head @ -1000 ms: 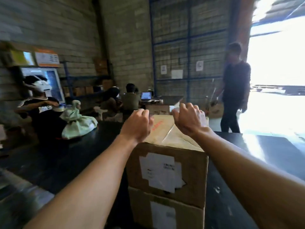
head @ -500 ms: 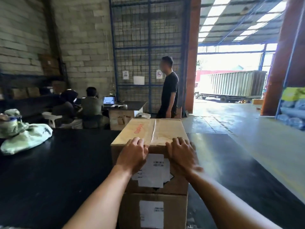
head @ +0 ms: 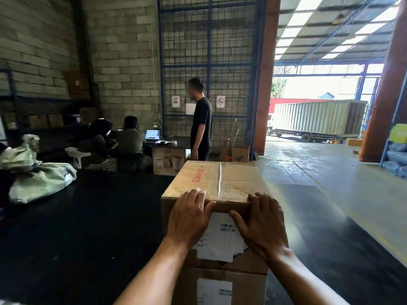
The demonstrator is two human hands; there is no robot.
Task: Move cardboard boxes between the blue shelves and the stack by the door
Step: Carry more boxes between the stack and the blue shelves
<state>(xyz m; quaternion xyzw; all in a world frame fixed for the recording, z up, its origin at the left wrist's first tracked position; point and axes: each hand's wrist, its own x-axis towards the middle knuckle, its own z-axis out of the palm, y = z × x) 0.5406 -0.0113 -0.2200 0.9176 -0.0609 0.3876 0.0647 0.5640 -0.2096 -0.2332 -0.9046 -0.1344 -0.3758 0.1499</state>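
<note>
The black floor (head: pixel 88 238) spreads wide to my left and ahead of me, meeting pale concrete that runs out through the open doorway, where a long truck (head: pixel 317 118) is parked in daylight. A blue wire-mesh panel (head: pixel 209 58) stands against the block wall, and a person in dark clothes (head: pixel 201 126) stands in front of it beside a desk where two others sit near an open laptop (head: pixel 152 135). A pale green sack (head: pixel 39 183) lies on the floor well off to my left. Right in front of me is a stack of two cardboard boxes: the top box (head: pixel 220 183), taped along its middle seam and printed with red lettering, sits squarely on the lower box (head: pixel 248 287), and each carries a white label on the face toward me. My left hand (head: pixel 189 219) lies flat against the near face of the top box, fingers close together and curling over its upper edge. My right hand (head: pixel 262 223) presses the same face just beside the white label (head: pixel 220 236), fingers slightly spread with the tips at the top edge and the thumb stretched toward the label.
</note>
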